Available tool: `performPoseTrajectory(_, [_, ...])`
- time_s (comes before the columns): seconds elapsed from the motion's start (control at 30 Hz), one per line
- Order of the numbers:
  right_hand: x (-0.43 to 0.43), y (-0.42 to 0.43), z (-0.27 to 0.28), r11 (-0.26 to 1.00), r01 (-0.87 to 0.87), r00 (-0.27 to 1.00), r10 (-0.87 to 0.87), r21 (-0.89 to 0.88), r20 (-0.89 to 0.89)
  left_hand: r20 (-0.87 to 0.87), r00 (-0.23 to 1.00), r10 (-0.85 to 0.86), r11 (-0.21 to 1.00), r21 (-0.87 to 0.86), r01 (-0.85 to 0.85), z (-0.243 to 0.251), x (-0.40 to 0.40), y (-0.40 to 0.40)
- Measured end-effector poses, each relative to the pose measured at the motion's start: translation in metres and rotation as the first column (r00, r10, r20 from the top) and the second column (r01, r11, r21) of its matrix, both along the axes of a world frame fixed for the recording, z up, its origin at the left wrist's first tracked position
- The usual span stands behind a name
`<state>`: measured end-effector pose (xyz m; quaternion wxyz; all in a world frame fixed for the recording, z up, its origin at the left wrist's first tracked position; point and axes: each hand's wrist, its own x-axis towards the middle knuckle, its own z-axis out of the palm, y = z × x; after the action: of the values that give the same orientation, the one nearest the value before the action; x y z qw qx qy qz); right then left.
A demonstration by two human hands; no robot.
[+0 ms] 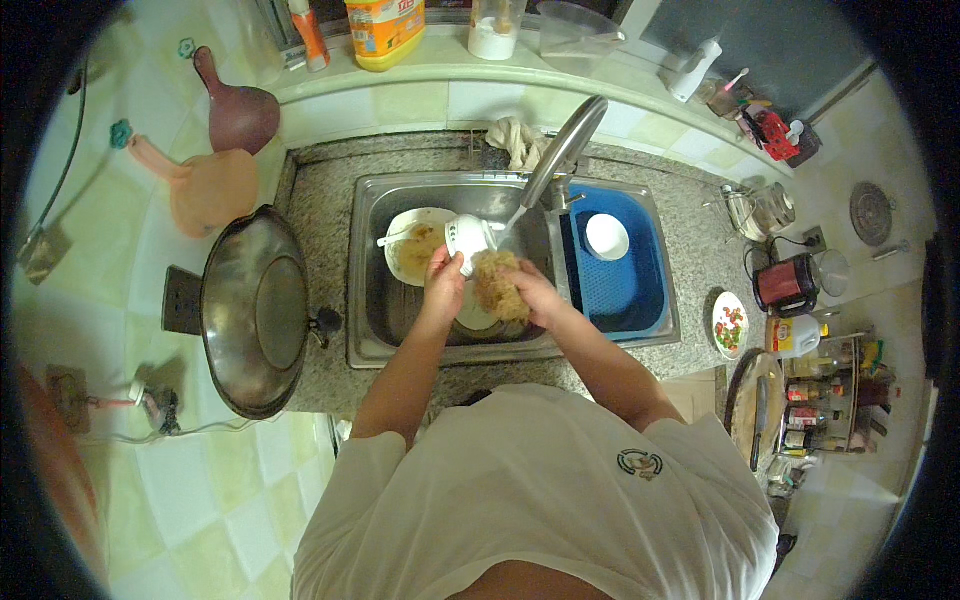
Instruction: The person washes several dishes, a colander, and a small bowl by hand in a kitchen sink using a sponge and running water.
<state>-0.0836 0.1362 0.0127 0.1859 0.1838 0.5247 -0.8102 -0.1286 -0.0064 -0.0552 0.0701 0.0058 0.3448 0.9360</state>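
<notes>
My left hand grips a white bowl with a small green pattern, tilted on its side over the steel sink. A tan fibrous scrubber is in my right hand, close against the bowl's rim. Water runs from the pull-down faucet beside the bowl. Left of my hands, a larger white dish in the sink holds yellowish liquid, food bits and a white spoon. Another pale dish lies below the scrubber, partly hidden.
A blue drain basket with a white bowl fills the right basin. A large wok stands left of the sink. On the right are a plate of chopped peppers and a cutting board with a knife.
</notes>
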Motion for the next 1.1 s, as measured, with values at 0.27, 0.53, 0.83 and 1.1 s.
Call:
performPoseTrajectory(0.27, [-0.042, 0.04, -0.026, 0.665, 0.494, 0.807, -0.111, 0.56, -0.58, 0.098, 0.956, -0.275, 0.955, -0.089, 0.284, 0.005, 0.017, 0.025])
performPoseTrajectory(0.53, [-0.007, 0.001, 0.013, 0.346, 0.507, 0.621, 0.489, 0.79, -0.612, -0.036, 0.993, -0.115, 0.981, -0.161, 0.108, 0.005, 0.015, 0.016])
performPoseTrajectory(0.83, [-0.006, -0.005, 0.025, 0.313, 0.499, 0.619, 0.524, 0.808, -0.586, -0.012, 0.983, -0.181, 0.963, -0.205, 0.175, 0.005, 0.02, 0.007])
performPoseTrajectory(1.1, [-0.059, 0.036, -0.009, 0.567, 0.101, 0.948, 0.194, 0.818, -0.251, -0.043, 0.951, -0.308, 0.845, -0.471, 0.252, 0.014, 0.03, 0.006])
